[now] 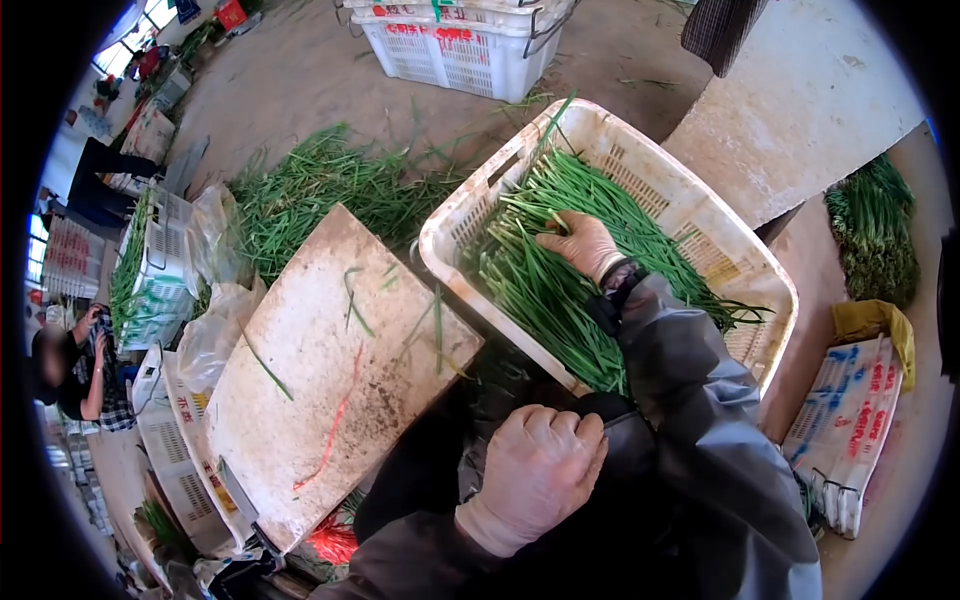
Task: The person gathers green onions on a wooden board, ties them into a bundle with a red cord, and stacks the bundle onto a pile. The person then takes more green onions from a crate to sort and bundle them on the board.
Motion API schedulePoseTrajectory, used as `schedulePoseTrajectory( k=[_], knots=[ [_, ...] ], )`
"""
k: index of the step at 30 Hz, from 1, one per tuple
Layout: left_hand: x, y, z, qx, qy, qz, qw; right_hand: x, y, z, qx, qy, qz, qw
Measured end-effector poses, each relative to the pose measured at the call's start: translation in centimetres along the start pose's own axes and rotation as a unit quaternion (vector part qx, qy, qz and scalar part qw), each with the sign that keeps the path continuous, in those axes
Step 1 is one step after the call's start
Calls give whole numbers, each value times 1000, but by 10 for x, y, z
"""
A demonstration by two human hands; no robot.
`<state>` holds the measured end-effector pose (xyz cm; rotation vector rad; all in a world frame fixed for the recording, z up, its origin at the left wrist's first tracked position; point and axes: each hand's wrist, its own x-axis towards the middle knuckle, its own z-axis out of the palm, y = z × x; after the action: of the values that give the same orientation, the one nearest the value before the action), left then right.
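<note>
A white plastic crate [445, 245] stands in front of me, with bundles of garlic chives [540, 300] laid in it. My right hand [583, 245], in a pale thin glove, is down among the chives, its fingers curled on the stalks near their cut ends. Below the crate, over my lap, my left hand [535, 475] is closed in a fist, also gloved. Nothing sticks out of that fist, and its palm side is hidden. To the left, a dirty pale board [320, 400] bears a red string [335, 430] and a few loose stalks.
Loose green leaves [330, 200] lie heaped on the floor beyond the board. More crates [450, 55] stand at the back. Chive bundles [872, 230] and a crate [845, 415] are at right. Red twine [333, 540] lies near my left sleeve. A person [85, 370] is at far left.
</note>
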<state>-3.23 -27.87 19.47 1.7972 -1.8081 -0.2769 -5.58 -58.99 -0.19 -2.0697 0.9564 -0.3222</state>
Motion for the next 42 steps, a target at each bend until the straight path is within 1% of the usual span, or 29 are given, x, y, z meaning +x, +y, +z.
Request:
schedulePoseTrajectory(
  k=[2,3,6,9,10,12,13,14,17,18,19,21,22,25,28,31,32,35,39,42],
  knots=[
    [1,-1,4,0,-7,-4,1000,6,-11,19,-54,19,-31,998],
    [1,-1,6,1,-12,-5,1000,6,-14,29,-62,43,-68,995],
    [3,0,8,2,-12,-5,1000,10,-11,55,-68,63,-74,993],
    [5,1,7,4,-14,-2,1000,7,-1,68,-56,127,-142,980],
    [5,1,7,4,-15,-1,1000,5,2,66,-84,149,-198,965],
    [5,1,7,-1,-15,2,1000,-4,6,59,99,72,-135,983],
    [4,1,7,-3,-16,3,1000,-12,2,52,189,33,-101,976],
    [4,2,7,-4,-17,2,1000,-22,-2,44,210,5,-49,976],
    [3,3,7,-3,-19,0,1000,-34,8,48,76,-15,-54,996],
    [3,3,7,-4,-17,-1,1000,-37,-8,37,-39,-87,-21,995],
    [3,3,8,-5,-15,-2,1000,-38,-7,44,-88,-82,-34,992],
    [3,3,7,-4,-21,-4,1000,-37,-7,54,-45,-124,-46,990],
    [3,3,7,-4,-24,-6,1000,-36,-5,61,-62,-124,-56,989],
    [3,1,8,-4,-26,-9,1000,-37,-10,71,-99,-169,-90,976],
    [4,1,9,-7,-21,-8,1000,-39,-21,71,-139,-181,-85,970],
    [6,0,10,-7,-27,-7,1000,-47,-35,76,-168,-163,-65,970],
    [7,0,10,-3,-31,-8,999,-45,-30,84,-160,-152,-67,973],
    [8,1,11,4,-42,-9,999,-35,-23,83,-135,-226,-57,963],
    [9,1,12,7,-44,-7,999,-29,-15,82,-101,-246,-88,960],
    [10,0,14,5,-40,-7,999,-30,-1,90,-71,-229,-102,965]
  ],
)
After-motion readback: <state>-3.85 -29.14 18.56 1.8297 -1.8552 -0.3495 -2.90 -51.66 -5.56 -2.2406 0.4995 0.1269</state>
